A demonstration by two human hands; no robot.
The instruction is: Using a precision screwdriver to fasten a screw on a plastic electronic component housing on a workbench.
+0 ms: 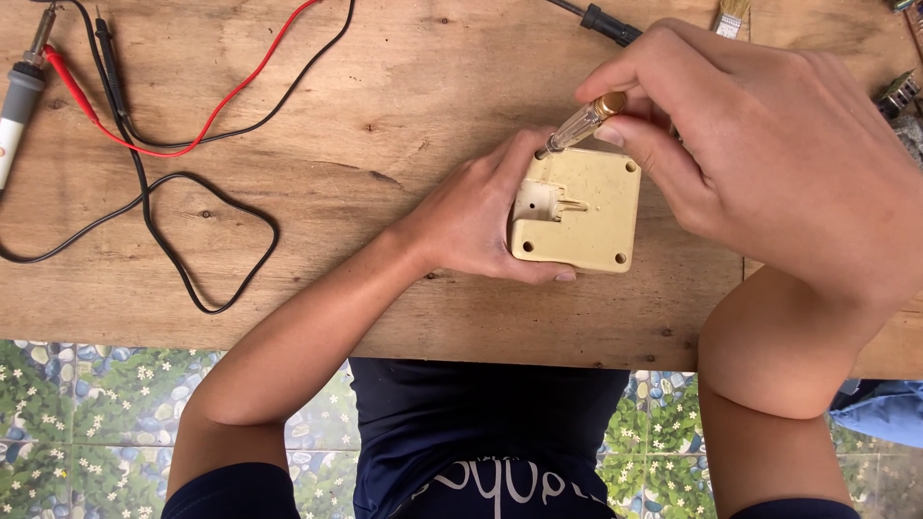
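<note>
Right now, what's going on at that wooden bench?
A person's left hand steadies a cream square plastic housing on the wooden table. The right hand holds a clear-handled screwdriver with a brass cap, its tip down at the housing's upper left corner. Red and black probe leads and a grey-handled soldering iron lie untouched to the left.

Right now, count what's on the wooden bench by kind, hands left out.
Cream plastic box: 1
Screwdriver: 1
Soldering iron: 1
Test probes: 2, red and black
Brush: 1
Total: 6
</note>
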